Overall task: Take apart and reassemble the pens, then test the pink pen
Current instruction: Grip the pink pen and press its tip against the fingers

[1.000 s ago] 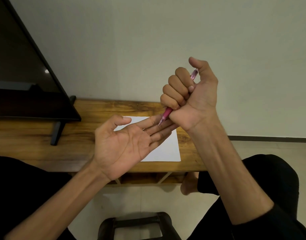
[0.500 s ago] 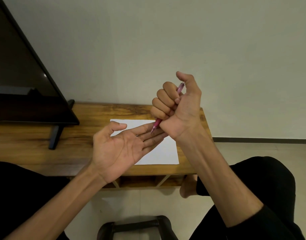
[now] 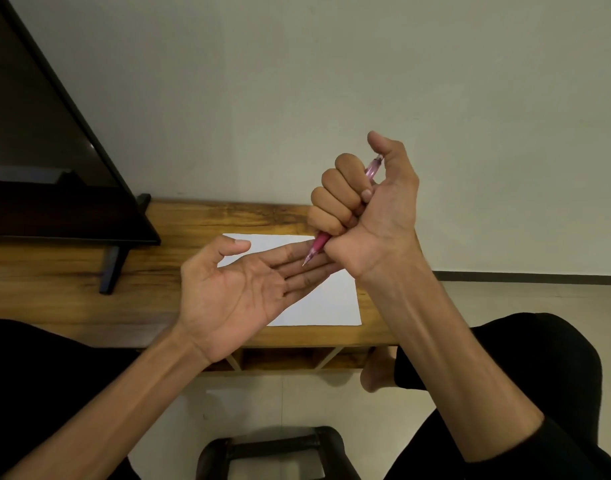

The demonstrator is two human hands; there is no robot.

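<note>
My right hand (image 3: 366,209) is closed in a fist around the pink pen (image 3: 317,247), thumb resting over the pen's clear top end. The pen points down and left, its tip touching the fingers of my left hand (image 3: 241,292). That hand lies palm up, fingers spread flat, holding nothing. Both hands hover above a white sheet of paper (image 3: 325,303) on the wooden table (image 3: 89,271). No other pen is visible.
A dark TV screen (image 3: 44,161) on a black stand sits at the table's left. A plain wall rises behind. My knees in black trousers frame the bottom, with a dark stool (image 3: 273,448) on the floor between them.
The view shifted slightly, first dipping then rising. The pen tip stays against my left fingers; my right thumb stays at the pen's top. Hands keep nearly the same pose.
</note>
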